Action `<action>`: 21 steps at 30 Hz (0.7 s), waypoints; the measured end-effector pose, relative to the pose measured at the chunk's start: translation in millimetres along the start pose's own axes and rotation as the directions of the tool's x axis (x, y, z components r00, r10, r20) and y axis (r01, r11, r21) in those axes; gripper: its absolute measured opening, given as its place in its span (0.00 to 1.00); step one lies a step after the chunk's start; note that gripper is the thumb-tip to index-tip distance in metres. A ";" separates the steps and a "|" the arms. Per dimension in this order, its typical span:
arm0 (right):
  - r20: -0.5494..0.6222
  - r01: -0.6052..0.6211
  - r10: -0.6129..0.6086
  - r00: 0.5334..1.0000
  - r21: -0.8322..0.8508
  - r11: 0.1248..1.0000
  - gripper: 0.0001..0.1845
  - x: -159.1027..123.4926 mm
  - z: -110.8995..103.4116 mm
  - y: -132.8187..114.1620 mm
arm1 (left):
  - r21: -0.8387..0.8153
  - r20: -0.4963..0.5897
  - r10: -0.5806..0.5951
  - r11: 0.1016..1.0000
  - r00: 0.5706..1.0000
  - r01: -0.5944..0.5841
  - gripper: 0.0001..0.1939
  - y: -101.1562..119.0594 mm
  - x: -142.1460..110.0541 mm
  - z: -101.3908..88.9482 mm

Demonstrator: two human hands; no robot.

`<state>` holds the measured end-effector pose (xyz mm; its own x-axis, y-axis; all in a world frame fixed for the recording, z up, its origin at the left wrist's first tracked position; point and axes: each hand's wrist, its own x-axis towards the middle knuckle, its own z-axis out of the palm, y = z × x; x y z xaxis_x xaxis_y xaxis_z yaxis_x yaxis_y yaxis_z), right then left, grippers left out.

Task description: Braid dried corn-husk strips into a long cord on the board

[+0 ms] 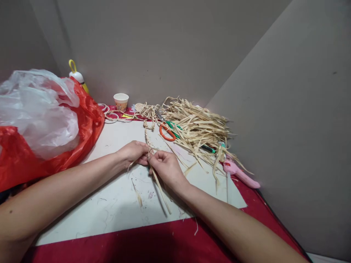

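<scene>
A braided straw cord (147, 134) runs down from the back of the white board (101, 219) to my fingers. My left hand (134, 152) pinches the cord's working end, with a thin strip poking out beneath. Close against it, my right hand (166, 168) is closed on the straw strands, and a loose straw strip (161, 190) hangs below toward the front. Exactly which strand lies in which fingers is partly hidden. Scissors with orange and green handles (168, 132) rest just beyond my right hand.
A heap of dried straw strips (200, 124) lies at the back right, near a pink glue gun (240, 173). Behind stand a paper cup (121, 102) and a white-and-yellow bottle (78, 77). Red and clear plastic bags (90, 128) bulge at left. Grey walls enclose the red-covered table.
</scene>
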<state>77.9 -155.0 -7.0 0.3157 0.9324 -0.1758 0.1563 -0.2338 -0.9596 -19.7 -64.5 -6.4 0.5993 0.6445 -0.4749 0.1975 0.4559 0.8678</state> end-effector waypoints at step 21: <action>0.246 0.052 0.037 0.969 -0.343 0.938 0.07 -10.0 -68.4 -5.9 | 0.043 0.240 -0.036 0.999 0.970 0.026 0.06 6.2 -1.5 -12.6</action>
<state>137.9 -181.8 15.4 0.0815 0.9624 -0.2593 0.4842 -0.2656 -0.8337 -29.2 -54.9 -2.2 0.7602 0.4619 -0.4569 0.2465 0.4455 0.8607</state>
